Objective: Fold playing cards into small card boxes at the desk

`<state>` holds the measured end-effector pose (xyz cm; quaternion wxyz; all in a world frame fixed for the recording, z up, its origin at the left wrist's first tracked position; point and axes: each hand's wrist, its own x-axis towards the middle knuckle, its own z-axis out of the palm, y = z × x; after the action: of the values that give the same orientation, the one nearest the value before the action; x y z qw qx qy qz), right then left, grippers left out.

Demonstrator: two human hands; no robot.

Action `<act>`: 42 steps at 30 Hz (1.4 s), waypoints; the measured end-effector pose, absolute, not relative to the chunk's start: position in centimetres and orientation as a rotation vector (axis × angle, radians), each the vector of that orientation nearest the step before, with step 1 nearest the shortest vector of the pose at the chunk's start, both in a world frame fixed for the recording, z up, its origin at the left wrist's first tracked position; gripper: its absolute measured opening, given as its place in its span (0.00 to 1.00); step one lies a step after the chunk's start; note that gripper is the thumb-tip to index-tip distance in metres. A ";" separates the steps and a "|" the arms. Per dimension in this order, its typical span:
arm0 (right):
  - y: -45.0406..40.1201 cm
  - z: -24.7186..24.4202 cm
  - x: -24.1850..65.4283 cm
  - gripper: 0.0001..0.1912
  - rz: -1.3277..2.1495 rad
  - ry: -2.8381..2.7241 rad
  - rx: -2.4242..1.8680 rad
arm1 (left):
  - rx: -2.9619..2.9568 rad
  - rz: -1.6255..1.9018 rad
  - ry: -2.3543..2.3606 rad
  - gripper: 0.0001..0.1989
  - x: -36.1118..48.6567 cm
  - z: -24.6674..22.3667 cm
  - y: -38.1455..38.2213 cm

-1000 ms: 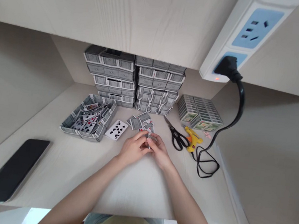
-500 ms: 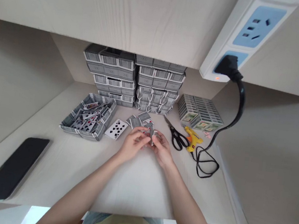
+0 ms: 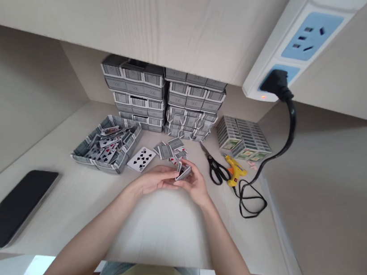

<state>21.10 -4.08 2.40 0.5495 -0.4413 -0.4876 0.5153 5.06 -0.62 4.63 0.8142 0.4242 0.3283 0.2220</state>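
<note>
Back from the bench's (image 3: 164,229) front edge, left hand (image 3: 154,179) and right hand (image 3: 196,187) hold folded card (image 3: 184,172). I judge: shaping; next move needs even pressure.

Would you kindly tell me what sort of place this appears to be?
Probably a small craft corner at a desk: a yellow glue gun and scissors lie on it, with stacked boxes, patterned like playing-card backs, behind.

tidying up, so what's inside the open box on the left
The box holds a jumbled heap of cards, some face up with red and black marks. Lower cards and the floor beneath them are covered.
</note>
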 end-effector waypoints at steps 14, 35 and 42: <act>-3.3 1.1 21.7 0.20 1.332 -0.838 -1.247 | 1.922 0.902 1.021 0.27 5.8 2.2 -0.6; -3.1 0.2 21.9 0.15 1.254 -0.839 -1.315 | 2.239 0.940 1.060 0.27 6.4 2.4 -1.4; -3.1 0.2 21.8 0.15 1.197 -0.945 -1.225 | 2.196 0.960 1.123 0.27 6.5 2.3 -1.4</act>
<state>21.84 -3.12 0.20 0.5586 -0.5194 -0.4007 0.5077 6.51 -1.41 2.31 0.2450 0.8044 0.4113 0.3518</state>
